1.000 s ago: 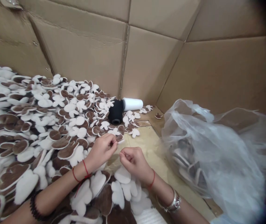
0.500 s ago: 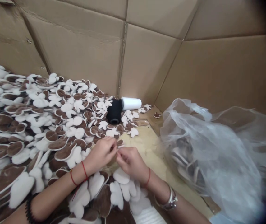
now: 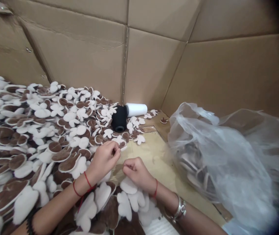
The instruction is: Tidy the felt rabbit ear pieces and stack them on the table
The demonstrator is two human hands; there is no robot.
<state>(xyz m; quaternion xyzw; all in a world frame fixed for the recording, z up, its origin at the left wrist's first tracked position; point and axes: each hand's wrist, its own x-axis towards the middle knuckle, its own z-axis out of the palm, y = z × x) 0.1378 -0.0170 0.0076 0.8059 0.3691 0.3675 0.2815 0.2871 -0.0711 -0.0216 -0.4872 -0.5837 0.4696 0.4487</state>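
My left hand (image 3: pixel 106 159) is closed in a pinch over the yellowish work surface. A small plush piece (image 3: pixel 124 148), mostly hidden, shows its pale edge at the fingertips. Lower and to the right, my right hand (image 3: pixel 139 173) has thumb and forefinger pressed together; whatever they pinch is too small to make out. The two hands are a short distance apart. Under my wrists lie several white and brown plush cutouts (image 3: pixel 124 205) with rounded lobes.
A large heap of similar cutouts (image 3: pixel 44 112) covers the left side. Black (image 3: pixel 119 118) and white (image 3: pixel 137 110) thread cones lie by the cardboard wall (image 3: pixel 95 58). At right, a clear plastic bag (image 3: pixel 227 156) holds more pieces. Bare yellowish surface (image 3: pixel 151 153) shows between.
My hands, which met at the fingertips, have come apart. The right hand sits slightly lower, and the left has moved slightly left. The small piece now shows a pale edge instead of brown.
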